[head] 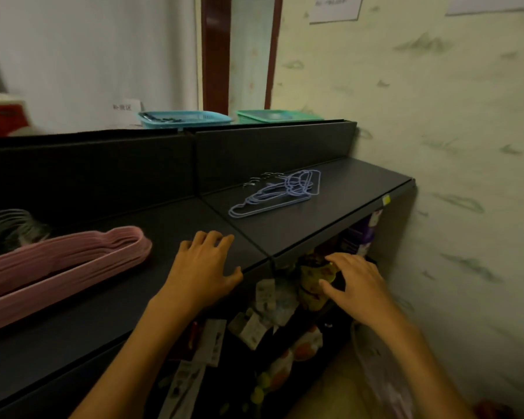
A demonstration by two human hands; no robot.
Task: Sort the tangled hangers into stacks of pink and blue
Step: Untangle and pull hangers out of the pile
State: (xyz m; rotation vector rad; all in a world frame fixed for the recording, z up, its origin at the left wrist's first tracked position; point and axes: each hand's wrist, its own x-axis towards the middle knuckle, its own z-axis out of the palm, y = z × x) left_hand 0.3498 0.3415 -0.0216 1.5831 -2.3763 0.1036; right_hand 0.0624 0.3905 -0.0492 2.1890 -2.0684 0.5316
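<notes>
A stack of pink hangers lies on the left part of the dark shelf top, their metal hooks bunched at the far left. A small pile of blue wire hangers lies on the right part, hooks toward the back wall. My left hand rests palm down on the shelf near its front edge, between the two piles, holding nothing. My right hand hovers in front of the shelf edge, below the top, fingers spread and empty.
A blue basket and a green tray sit on the ledge behind the shelf's dark back panel. Packaged goods and tags hang under the shelf top. A wall stands close on the right; a plastic bag lies low right.
</notes>
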